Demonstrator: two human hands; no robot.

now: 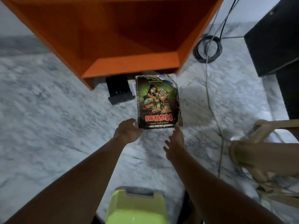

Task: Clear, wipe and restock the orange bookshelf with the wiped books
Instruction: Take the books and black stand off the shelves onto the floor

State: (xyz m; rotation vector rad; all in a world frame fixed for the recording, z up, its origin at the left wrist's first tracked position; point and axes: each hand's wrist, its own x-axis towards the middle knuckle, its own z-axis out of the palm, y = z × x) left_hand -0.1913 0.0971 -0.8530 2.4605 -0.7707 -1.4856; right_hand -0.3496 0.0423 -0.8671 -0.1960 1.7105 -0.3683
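Observation:
A worn book (157, 102) with a dark green cover and the red word "MISTERI" lies on top of a small pile of books on the marble floor, just in front of the orange bookshelf (129, 65). The shelf compartment facing me holds nothing. My left hand (127, 132) grips the book's near left corner, fingers curled round its edge. With straight fingers, my right hand (175, 142) touches the near right corner of the book.
A black box (119, 89) sits on the floor under the shelf's front edge. Coiled black cables (207, 49) and a hanging wire lie to the right, by a black cabinet (275, 38). A rattan chair (262, 152) stands at right; a lime-green stool (137, 207) is below me.

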